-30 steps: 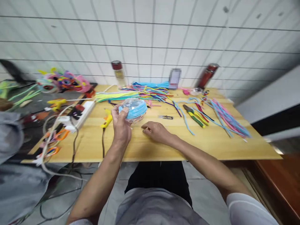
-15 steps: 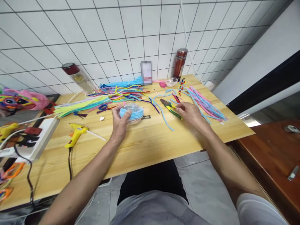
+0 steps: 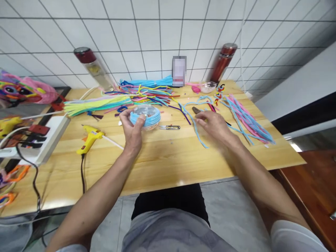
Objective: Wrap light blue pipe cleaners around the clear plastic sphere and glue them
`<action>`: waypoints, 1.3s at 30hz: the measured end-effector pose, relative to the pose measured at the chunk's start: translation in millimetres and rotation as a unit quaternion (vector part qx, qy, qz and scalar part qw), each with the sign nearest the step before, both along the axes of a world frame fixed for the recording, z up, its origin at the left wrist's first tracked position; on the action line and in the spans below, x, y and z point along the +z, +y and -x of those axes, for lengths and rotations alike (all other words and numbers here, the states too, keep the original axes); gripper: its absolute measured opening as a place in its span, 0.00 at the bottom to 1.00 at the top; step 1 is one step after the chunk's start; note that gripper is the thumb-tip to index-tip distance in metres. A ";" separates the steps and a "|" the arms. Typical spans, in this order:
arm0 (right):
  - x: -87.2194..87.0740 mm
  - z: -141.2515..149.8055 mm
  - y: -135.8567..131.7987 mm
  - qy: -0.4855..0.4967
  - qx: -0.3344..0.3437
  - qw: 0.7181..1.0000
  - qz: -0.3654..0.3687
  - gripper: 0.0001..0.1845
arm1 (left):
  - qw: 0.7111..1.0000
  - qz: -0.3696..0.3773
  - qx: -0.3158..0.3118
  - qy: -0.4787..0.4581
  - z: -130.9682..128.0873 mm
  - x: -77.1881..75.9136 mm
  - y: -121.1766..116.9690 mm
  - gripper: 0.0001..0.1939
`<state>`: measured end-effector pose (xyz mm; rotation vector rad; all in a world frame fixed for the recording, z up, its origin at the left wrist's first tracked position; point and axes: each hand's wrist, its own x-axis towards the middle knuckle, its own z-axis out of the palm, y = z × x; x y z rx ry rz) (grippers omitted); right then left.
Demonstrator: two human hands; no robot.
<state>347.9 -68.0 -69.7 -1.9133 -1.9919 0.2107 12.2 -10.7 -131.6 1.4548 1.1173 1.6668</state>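
My left hand (image 3: 132,131) is closed around a clear plastic bowl-like piece (image 3: 147,110) wound with light blue pipe cleaner (image 3: 148,119), the thumb pressing on its near side. My right hand (image 3: 214,126) has curled fingers over the handles of the pliers (image 3: 195,110). Only the dark jaws and a bit of yellow grip show; the rest is hidden beneath the hand. A loose blue pipe cleaner (image 3: 201,138) lies just left of those fingertips. Between the hands, small thread snips (image 3: 170,127) rest on the wooden table (image 3: 162,164).
Colourful pipe cleaners (image 3: 99,105) lie along the back, with a pink and blue bundle (image 3: 252,120) at right. A yellow glue gun (image 3: 90,138) and power strip (image 3: 52,140) are on the left. A phone (image 3: 179,71), glass bottle (image 3: 97,71) and red flask (image 3: 223,64) stand near the wall.
My right hand has shifted left over the pliers, covering the green and yellow handles that showed before. My left hand still holds the blue-wound piece, now slightly apart from the snips. The view has turned.
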 end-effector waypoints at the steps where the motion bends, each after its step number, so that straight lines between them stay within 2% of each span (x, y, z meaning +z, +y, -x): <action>1: -1.0 20.3 2.5 -0.008 0.048 0.999 0.003 0.16 | 1.000 0.006 0.003 -0.017 -0.6 2.0 -0.6 0.39; 3: -3.5 58.1 8.1 -0.049 0.103 0.993 0.025 0.17 | 0.999 0.011 0.006 -0.042 -3.6 6.4 -3.5 0.40; 5: -6.8 86.6 14.4 -0.097 0.130 0.985 0.058 0.18 | 0.998 0.012 0.003 -0.055 -7.5 10.3 -7.5 0.41; 9: -15.2 110.1 23.3 -0.129 0.144 0.978 0.079 0.15 | 0.996 0.027 -0.016 -0.078 -13.4 15.2 -13.1 0.42; 14: -20.9 107.4 22.2 -0.129 0.130 0.979 0.085 0.12 | 0.993 0.047 -0.040 -0.096 -16.3 18.0 -15.8 0.40; 18: -9.5 88.9 17.1 -0.098 0.101 0.986 0.083 0.14 | 0.991 0.065 -0.054 -0.106 -17.0 19.9 -16.2 0.38; 21: 4.7 68.0 13.6 -0.025 0.062 0.997 0.040 0.16 | 0.986 0.092 -0.075 -0.119 -16.2 20.2 -15.0 0.38; 24: 12.0 52.4 11.0 0.020 0.050 0.998 -0.023 0.17 | 0.978 0.122 -0.104 -0.132 -14.7 19.8 -13.6 0.37; 27: 7.4 48.0 8.1 0.063 0.080 0.989 -0.104 0.14 | 0.973 0.149 -0.129 -0.123 -12.9 19.3 -13.1 0.36; 30: -3.4 51.7 3.5 0.093 0.140 0.972 -0.163 0.13 | 0.968 0.169 -0.151 -0.105 -10.9 19.0 -13.5 0.35; 33: -12.1 57.7 -2.4 0.079 0.184 0.962 -0.184 0.13 | 0.967 0.175 -0.167 -0.076 -8.0 19.8 -14.1 0.34; 39: -17.6 67.5 -12.0 0.026 0.211 0.958 -0.193 0.15 | 0.968 0.162 -0.193 0.001 -3.7 26.8 -18.2 0.35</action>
